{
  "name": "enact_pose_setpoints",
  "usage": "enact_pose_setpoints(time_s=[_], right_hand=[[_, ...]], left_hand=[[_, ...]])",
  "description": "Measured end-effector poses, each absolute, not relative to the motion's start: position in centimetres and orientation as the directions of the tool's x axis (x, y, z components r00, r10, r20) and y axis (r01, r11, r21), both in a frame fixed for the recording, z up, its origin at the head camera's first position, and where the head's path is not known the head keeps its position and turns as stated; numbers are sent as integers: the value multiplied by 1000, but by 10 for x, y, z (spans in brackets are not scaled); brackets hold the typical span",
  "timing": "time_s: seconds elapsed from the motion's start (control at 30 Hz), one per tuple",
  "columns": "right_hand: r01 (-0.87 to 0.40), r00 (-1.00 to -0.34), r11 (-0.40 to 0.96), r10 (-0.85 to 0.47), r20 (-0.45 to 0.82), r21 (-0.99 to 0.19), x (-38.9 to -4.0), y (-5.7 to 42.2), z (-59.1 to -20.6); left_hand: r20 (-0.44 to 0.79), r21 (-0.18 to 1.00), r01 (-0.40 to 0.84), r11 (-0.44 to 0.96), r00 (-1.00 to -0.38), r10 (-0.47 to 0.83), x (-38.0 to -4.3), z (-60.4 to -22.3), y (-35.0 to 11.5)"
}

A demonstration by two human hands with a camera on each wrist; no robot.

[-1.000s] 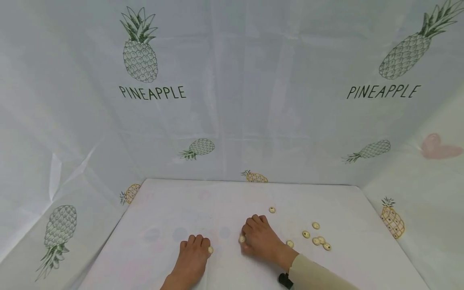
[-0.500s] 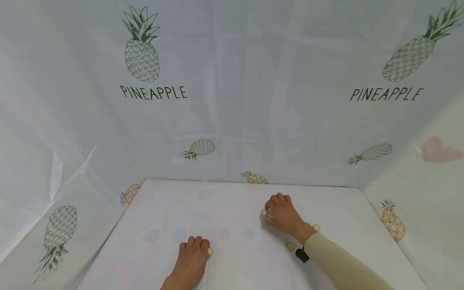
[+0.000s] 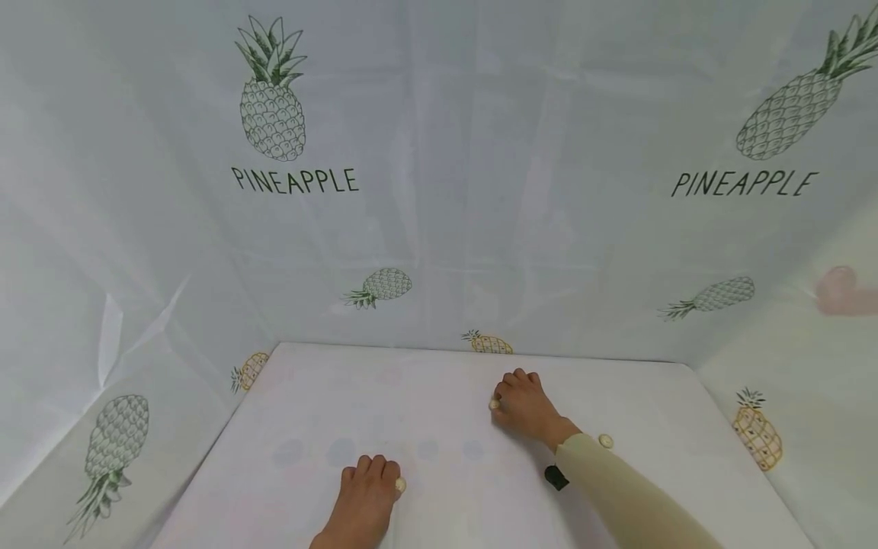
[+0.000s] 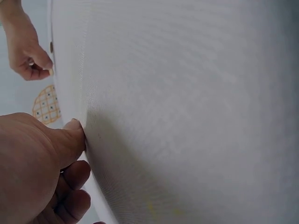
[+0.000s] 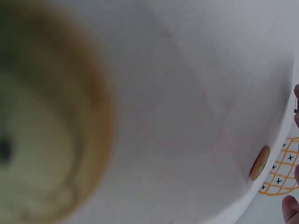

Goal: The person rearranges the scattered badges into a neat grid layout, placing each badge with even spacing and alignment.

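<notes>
Beside the thumb of my left hand [image 3: 363,496] is a small round pale wooden disc [image 3: 401,484], seemingly pinched between thumb and curled fingers low on the white table. In the left wrist view that thumb [image 4: 72,140] touches the table and hides the disc. Farther back and to the right, my right hand [image 3: 524,404] pinches another wooden disc [image 3: 495,404] just over the table. The left wrist view shows its edge [image 4: 51,72] at the right hand's fingertips. A marked wooden disc [image 5: 260,163] lies near fingertips [image 5: 290,209] in the right wrist view.
One more disc [image 3: 606,441] lies right of the right forearm, which hides part of the table. A large blurred disc [image 5: 51,140] fills the right wrist view's left side. White sheets [image 3: 439,191] printed with pineapples wall the table [image 3: 329,396] at back and sides.
My right hand has moved back and right with its disc, then slightly left. Its forearm now covers several discs that were visible earlier. My left hand stays almost still.
</notes>
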State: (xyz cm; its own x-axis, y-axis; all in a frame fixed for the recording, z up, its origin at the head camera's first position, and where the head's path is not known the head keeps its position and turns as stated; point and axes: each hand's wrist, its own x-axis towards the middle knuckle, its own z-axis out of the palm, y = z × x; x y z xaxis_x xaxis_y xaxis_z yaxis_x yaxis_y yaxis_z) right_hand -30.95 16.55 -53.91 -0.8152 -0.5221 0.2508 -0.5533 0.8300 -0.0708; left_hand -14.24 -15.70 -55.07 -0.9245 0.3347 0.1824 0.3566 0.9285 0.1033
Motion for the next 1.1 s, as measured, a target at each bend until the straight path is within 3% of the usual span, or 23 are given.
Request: enact_pose_setpoints(time_s=[0.23, 1.1], right_hand=[[-525, -844, 843, -499, 199, -113, -308, 164, -542], [-541, -828, 831, -497, 261, -132, -307, 161, -542]], left_hand=[[204, 88, 357, 930, -920, 334, -143, -554, -157], [196, 89, 345, 934, -926, 323, -143, -555, -156]])
